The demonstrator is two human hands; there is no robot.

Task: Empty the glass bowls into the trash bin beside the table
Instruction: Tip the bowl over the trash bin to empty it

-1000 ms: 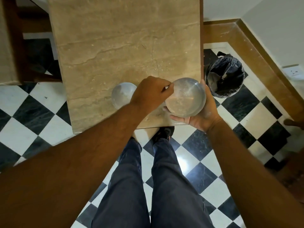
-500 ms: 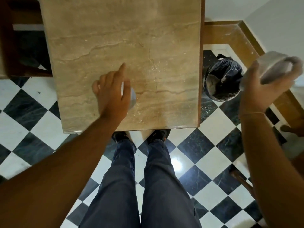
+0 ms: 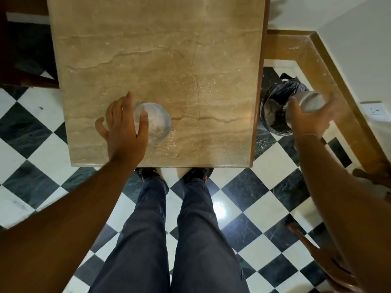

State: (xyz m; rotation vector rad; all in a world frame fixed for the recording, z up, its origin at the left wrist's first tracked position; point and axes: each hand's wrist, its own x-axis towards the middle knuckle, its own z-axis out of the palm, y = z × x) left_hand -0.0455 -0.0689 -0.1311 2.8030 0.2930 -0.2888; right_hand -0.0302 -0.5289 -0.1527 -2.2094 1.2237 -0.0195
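Note:
A glass bowl stands on the marble table near its front edge. My left hand hovers over the bowl's left side with fingers spread, holding nothing. My right hand grips a second glass bowl, tipped on its side above the trash bin. The bin is lined with a black bag and stands on the floor just right of the table. Motion blur hides what is inside the tipped bowl.
Small crumbs lie scattered on the table right of the standing bowl and on the floor beside the bin. A checkered floor runs under my legs. A wooden skirting and white wall close in behind the bin. Dark furniture stands at left.
My right hand carried one bowl off the table, out to the right, then down over the bin and tipped it. My left hand let go of it and moved left to the other bowl.

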